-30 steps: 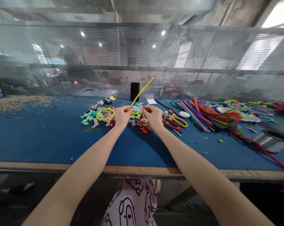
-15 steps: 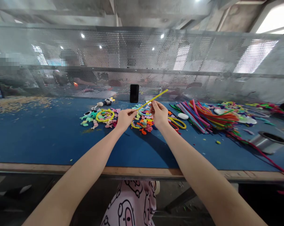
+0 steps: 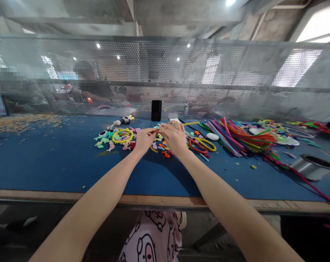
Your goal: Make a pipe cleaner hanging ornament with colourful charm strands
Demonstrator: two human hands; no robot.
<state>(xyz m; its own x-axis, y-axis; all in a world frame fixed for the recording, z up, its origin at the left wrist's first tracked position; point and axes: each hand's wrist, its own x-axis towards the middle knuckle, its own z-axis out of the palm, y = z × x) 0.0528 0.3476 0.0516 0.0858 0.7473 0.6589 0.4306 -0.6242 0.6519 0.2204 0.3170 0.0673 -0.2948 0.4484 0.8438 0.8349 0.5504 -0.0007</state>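
Observation:
A yellow pipe cleaner runs through both hands, its free end sticking out to the right behind my right hand. My left hand is closed, pinching it between thumb and fingertips. My right hand is closed on it too, its fingertips almost touching the left ones and hiding much of the stem. Beneath the hands lies a pile of small twisted pipe-cleaner pieces in orange, blue and other colours. A yellow ring rests on more pastel pieces to the left.
Bundled coloured pipe cleaners lie on the right, near a metal spool. Red and yellow loops sit beside my right hand, with a white oval object behind. A black phone stands against the perforated metal screen.
My right hand has turned over and moved left toward my left fingertips. The yellow pipe cleaner, earlier slanting up to the right, now lies nearly level with less of it showing.

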